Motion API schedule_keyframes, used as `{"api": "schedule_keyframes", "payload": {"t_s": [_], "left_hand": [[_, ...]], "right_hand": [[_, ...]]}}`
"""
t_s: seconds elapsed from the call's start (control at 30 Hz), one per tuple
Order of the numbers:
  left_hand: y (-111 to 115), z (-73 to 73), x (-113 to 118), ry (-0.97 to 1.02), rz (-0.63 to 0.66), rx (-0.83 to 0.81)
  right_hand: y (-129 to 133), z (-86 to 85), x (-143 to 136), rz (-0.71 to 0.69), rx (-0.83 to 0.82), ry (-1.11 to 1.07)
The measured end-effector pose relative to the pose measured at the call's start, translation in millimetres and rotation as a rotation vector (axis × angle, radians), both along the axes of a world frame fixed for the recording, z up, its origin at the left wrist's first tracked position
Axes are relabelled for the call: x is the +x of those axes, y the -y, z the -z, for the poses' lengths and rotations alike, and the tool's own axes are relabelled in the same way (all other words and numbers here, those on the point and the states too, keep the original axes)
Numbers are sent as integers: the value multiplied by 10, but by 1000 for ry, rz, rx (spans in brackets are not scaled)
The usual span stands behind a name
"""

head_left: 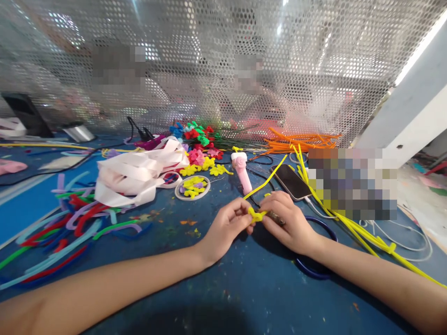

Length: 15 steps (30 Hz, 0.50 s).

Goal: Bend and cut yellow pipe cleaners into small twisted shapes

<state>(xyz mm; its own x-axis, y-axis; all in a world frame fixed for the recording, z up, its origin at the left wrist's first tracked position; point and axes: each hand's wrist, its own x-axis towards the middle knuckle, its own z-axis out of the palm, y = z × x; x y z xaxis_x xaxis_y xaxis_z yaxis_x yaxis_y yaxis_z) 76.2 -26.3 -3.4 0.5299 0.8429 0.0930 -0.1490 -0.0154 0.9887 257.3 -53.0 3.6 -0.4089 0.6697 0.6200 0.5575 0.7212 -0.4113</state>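
Over the near middle of the table, my left hand (232, 223) pinches a yellow fuzzy pipe cleaner (256, 215) bent into small loops. The fingertips of my right hand (286, 218) close on the other side of the same piece. A straight yellow length (267, 179) slants up and away behind my left fingers; whether it joins the looped piece is hidden. Beneath my right hand and wrist are scissors with dark blue handles (312, 274), their metal part mostly covered. Finished-looking yellow flowers (195, 186) sit in a round tape ring beyond my left hand.
A pink handheld device (241, 172) and a phone (291, 181) with a white cable lie ahead. Pale ribbon (131, 174) and colourful pipe cleaner pieces (70, 232) spread left. Long yellow stems (363, 230) lie right, orange ones (300, 140) behind. A perforated metal screen (209, 60) rises at the back.
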Motion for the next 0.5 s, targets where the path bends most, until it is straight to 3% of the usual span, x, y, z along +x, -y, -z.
{"api": "schedule_keyframes", "payload": {"t_s": [0.13, 0.33, 0.5], "left_hand": [[-41, 14, -16, 87, -75, -76], [-57, -24, -20, -59, -97, -66], [-102, -59, -2, -39, -68, -72]], "right_hand": [[2, 26, 11, 11, -63, -2], [16, 40, 18, 72, -99, -14], [27, 55, 12, 123, -136, 36]]}}
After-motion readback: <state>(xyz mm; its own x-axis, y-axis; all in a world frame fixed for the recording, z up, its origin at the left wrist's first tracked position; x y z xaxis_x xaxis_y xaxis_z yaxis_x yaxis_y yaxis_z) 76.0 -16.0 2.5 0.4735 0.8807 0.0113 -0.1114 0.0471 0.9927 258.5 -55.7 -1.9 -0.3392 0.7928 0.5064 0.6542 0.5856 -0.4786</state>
